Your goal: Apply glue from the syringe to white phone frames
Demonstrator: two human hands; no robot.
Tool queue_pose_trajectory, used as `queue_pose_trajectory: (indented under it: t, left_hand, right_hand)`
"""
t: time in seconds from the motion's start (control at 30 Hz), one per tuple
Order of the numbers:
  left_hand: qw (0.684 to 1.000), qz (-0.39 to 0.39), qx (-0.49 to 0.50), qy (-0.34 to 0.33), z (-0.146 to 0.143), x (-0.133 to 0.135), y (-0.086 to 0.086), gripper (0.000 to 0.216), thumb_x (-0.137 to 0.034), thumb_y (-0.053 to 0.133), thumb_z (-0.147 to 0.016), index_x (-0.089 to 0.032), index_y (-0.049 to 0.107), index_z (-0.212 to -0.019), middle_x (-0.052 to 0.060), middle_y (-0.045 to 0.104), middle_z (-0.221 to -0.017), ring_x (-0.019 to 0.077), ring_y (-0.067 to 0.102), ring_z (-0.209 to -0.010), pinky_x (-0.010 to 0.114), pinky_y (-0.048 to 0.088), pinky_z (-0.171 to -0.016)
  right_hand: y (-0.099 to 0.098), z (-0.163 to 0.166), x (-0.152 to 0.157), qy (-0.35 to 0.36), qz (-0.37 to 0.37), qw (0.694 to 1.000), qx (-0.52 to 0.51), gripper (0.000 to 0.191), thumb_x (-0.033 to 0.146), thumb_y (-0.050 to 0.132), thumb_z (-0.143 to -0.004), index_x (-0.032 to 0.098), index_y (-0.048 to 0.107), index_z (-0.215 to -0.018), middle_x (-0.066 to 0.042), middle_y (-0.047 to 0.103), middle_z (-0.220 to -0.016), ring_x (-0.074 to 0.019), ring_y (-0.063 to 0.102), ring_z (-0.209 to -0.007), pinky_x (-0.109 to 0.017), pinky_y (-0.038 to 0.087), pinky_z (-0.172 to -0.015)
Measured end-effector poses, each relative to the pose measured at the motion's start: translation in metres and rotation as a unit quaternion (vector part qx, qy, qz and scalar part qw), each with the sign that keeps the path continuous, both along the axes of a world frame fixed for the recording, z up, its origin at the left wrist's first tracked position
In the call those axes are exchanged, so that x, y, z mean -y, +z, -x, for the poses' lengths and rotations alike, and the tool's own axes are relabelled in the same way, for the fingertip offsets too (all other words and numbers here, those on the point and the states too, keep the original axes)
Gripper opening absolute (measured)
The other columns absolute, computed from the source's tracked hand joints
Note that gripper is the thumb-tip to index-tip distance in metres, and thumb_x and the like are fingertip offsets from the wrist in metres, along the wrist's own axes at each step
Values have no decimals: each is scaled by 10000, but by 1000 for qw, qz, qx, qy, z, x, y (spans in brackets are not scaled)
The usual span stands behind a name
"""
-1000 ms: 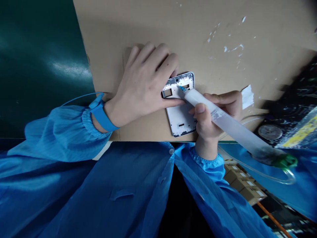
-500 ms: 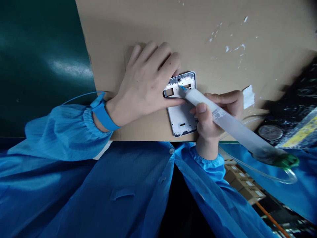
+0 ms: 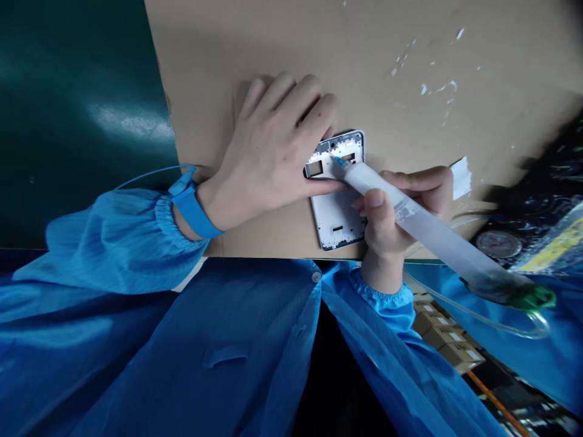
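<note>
A white phone frame (image 3: 334, 212) with cutouts and a dark border lies on cardboard near the table's front edge. My left hand (image 3: 277, 145) holds it at its upper left, thumb across its middle and curled fingers at the top edge. In my right hand (image 3: 392, 212) is a large translucent dispensing syringe (image 3: 423, 233), slanting down to the left. Its thin needle with a blue hub (image 3: 339, 161) points at the upper part of the frame; whether the tip touches is too small to tell. A green cap (image 3: 532, 296) with a clear tube closes the syringe's back end.
Brown cardboard (image 3: 218, 36) covers the table, with white smears (image 3: 439, 88) at the upper right. A scrap of white paper (image 3: 461, 177) lies right of my right hand. Dark clutter (image 3: 546, 188) fills the right edge. A blue wrist strap (image 3: 195, 212) trails a cord.
The whole view has shifted slightly, so hands, frame and cardboard appear a little farther right. The needle remains over the upper part of the phone frame, and both grips are the same.
</note>
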State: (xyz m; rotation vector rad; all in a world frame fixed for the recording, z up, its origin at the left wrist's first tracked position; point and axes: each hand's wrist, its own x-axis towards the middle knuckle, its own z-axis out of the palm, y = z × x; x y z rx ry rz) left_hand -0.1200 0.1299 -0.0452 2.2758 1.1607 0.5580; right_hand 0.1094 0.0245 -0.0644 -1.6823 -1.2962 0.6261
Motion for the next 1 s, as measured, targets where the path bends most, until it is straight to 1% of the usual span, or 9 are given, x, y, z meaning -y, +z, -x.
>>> queue_pose_trajectory:
  t: [0.13, 0.2, 0.27, 0.43, 0.6, 0.7, 0.83, 0.9, 1.0]
  left_hand:
    - [1000, -6, 8, 4, 0, 1, -2, 578, -746, 883, -887, -317, 654, -1201, 136, 681, -1181, 450, 590, -1203, 628, 402, -1005]
    - [1000, -10, 2, 3, 0, 1, -2, 570, -737, 875, -898, -315, 650, -1209, 140, 682, -1176, 453, 602, -1193, 625, 408, -997]
    - [1000, -23, -2, -2, 0, 0, -1, 545, -717, 859, -919, -320, 644, -1225, 138, 689, -1157, 453, 622, -1169, 615, 421, -981]
    - [999, -32, 6, -17, 2, 0, 2, 490, -691, 801, -985, -314, 645, -1255, 141, 699, -1176, 443, 625, -1183, 601, 421, -992]
    - [1000, -19, 17, -15, 1, 0, -4, 483, -701, 768, -1017, -276, 648, -1215, 165, 691, -1222, 440, 594, -1194, 617, 395, -1014]
    - [999, -22, 26, -16, 1, 0, -7, 505, -715, 756, -1018, -272, 640, -1231, 172, 691, -1240, 440, 582, -1202, 625, 383, -1024]
    - [999, -24, -17, -14, 1, 0, -3, 463, -689, 771, -1016, -288, 645, -1209, 163, 700, -1263, 436, 601, -1194, 596, 395, -993]
    - [999, -26, -30, -13, 1, -1, -1, 463, -688, 780, -1005, -291, 656, -1208, 164, 705, -1266, 444, 613, -1189, 592, 396, -982]
    - [999, -26, -26, -12, 0, -1, 2, 488, -687, 787, -992, -302, 673, -1268, 163, 710, -1246, 463, 627, -1181, 603, 395, -978]
  right_hand:
    - [3, 1, -2, 6, -9, 1000, 5, 529, 772, 849, -927, 279, 689, -1027, 29, 726, -809, -157, 663, -584, -322, 500, -484]
    - [4, 1, -3, 13, -23, 1000, -4, 512, 737, 883, -916, 273, 691, -1018, 40, 721, -779, -149, 650, -561, -311, 465, -464]
    - [5, 1, -3, 13, -20, 1000, -13, 514, 722, 902, -906, 267, 692, -1020, 40, 721, -773, -149, 648, -566, -307, 454, -468]
    - [4, 1, 0, 2, 8, 1000, -26, 540, 748, 891, -905, 269, 686, -1046, 32, 719, -800, -156, 662, -620, -311, 525, -545]
    - [2, 1, -1, 2, 5, 1000, -23, 556, 785, 869, -901, 278, 673, -1015, 25, 732, -803, -167, 674, -622, -336, 576, -557]
    - [2, 1, -1, 10, -10, 1000, -15, 500, 729, 885, -920, 281, 693, -1032, 24, 745, -812, -176, 668, -622, -348, 545, -541]
    - [3, 2, -2, 24, -35, 999, -26, 430, 643, 915, -932, 291, 704, -1059, 34, 742, -829, -174, 661, -614, -352, 526, -533]
    - [4, 3, -3, 27, -46, 998, -31, 422, 634, 920, -930, 298, 701, -1061, 42, 731, -804, -172, 653, -584, -351, 492, -497]
    - [5, 5, -5, 25, -52, 998, -26, 425, 657, 908, -931, 303, 706, -1052, 40, 749, -801, -177, 653, -556, -360, 449, -447]
